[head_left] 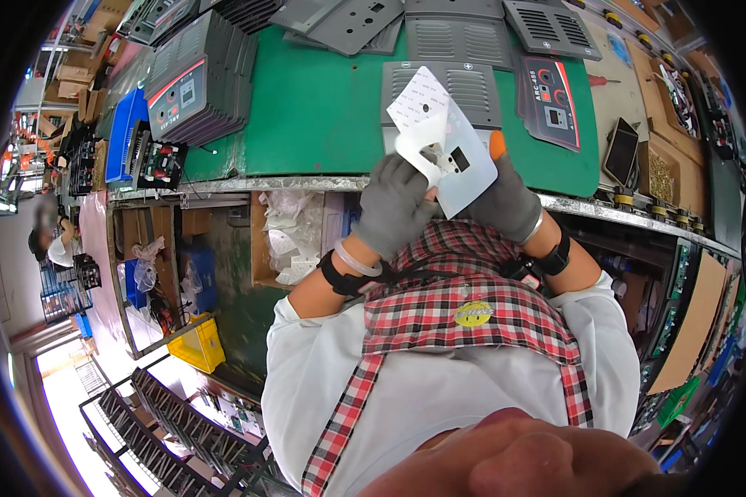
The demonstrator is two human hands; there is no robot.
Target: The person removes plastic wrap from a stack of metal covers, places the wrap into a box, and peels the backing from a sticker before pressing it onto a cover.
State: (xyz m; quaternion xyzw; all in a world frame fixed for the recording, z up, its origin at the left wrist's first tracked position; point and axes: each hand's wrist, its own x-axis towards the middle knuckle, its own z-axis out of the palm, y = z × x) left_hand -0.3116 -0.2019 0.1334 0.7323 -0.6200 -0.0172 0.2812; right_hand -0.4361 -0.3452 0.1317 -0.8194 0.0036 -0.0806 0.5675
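Observation:
In front of my chest I hold a pale adhesive label sheet [472, 178] with cut-out holes, its printed white backing paper [423, 95] curling away from it. My left hand [392, 205], in a grey glove with bare fingertips, is closed on the curled edge of the backing paper. On the other side, my right hand [510, 201], also gloved and with an orange cover on one finger, grips the label sheet by its right edge. Just beyond, a grey slotted metal panel [477, 91] lies on the green bench mat [323, 124].
Finished-looking grey panels with dark labels [199, 83] stand stacked at the left; more labelled panels [549, 103] lie at the right. A blue bin [127, 137], a phone [620, 151] and a screwdriver [603, 80] are on the bench. Its metal front edge [265, 184] runs before me.

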